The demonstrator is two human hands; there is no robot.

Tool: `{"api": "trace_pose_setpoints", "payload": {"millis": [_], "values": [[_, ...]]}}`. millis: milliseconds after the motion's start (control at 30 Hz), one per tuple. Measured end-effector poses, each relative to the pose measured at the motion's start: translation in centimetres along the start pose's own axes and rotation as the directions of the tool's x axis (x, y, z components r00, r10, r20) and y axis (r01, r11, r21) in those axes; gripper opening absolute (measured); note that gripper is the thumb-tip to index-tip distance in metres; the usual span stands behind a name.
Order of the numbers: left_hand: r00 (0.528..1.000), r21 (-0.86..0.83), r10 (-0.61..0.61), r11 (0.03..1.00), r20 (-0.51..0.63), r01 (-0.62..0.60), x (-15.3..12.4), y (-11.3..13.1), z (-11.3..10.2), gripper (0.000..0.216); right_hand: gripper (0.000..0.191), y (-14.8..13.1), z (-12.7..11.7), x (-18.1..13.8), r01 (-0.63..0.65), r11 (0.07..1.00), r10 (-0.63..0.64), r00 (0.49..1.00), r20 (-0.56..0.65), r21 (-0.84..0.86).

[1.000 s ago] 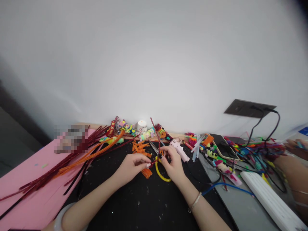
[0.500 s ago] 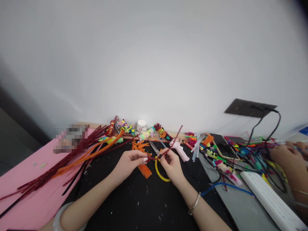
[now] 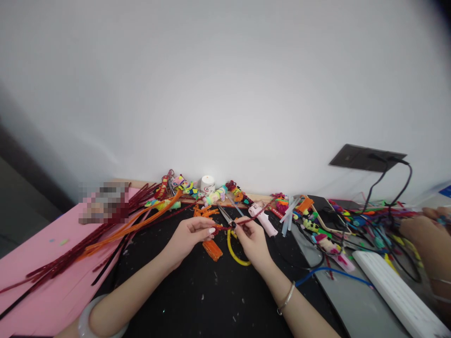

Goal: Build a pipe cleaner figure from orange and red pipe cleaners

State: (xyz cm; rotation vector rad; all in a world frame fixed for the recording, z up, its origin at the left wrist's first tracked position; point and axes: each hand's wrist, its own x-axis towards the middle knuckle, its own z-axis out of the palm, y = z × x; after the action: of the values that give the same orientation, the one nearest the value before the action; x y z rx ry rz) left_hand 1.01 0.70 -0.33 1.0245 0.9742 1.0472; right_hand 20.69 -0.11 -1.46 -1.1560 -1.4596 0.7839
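My left hand (image 3: pixel 190 234) and my right hand (image 3: pixel 251 237) meet over the black mat (image 3: pixel 197 291), both pinched on a dark red glittery pipe cleaner (image 3: pixel 255 215). Its free end slants up and to the right from my right fingers, past the pink glue gun (image 3: pixel 262 218). A yellow pipe cleaner loop (image 3: pixel 234 251) curves under my right hand. An orange folded piece (image 3: pixel 212 249) lies just below my left fingers. Scissors (image 3: pixel 225 215) rest behind the hands, beside short orange pipe cleaner pieces (image 3: pixel 204 212).
Long red and orange pipe cleaners (image 3: pixel 105 237) lie across the pink sheet (image 3: pixel 42 277) at left. Small colourful figures (image 3: pixel 211 192) and a white jar (image 3: pixel 207 184) line the wall. At right are a phone (image 3: pixel 326 211), cables, a white power strip (image 3: pixel 398 295) and another person's hand (image 3: pixel 423 230).
The red pipe cleaner's free end has swung from upright to slanting low towards the right. My hands have stayed together, shifting slightly upward on the mat.
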Motion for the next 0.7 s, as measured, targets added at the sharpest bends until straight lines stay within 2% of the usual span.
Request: {"api": "trace_pose_setpoints", "payload": {"millis": [233,400,700], "values": [[1.000,0.014,0.018,1.000,-0.016,-0.018,-0.02,0.26,0.17,0.028,0.026,-0.02,-0.06,0.01,0.011,0.999,-0.011,1.000,0.014,-0.034],[0.999,-0.014,0.000,1.000,-0.044,0.000,0.04,0.16,0.01,0.029,0.022,0.07,-0.06,-0.08,0.027,0.998,-0.026,0.999,0.025,-0.061],[0.996,-0.123,-0.023,0.992,-0.088,0.012,-0.06,0.48,0.09,0.033,0.014,-0.70,0.14,-0.35,0.158,0.965,-0.142,0.986,0.090,-0.209]]}}
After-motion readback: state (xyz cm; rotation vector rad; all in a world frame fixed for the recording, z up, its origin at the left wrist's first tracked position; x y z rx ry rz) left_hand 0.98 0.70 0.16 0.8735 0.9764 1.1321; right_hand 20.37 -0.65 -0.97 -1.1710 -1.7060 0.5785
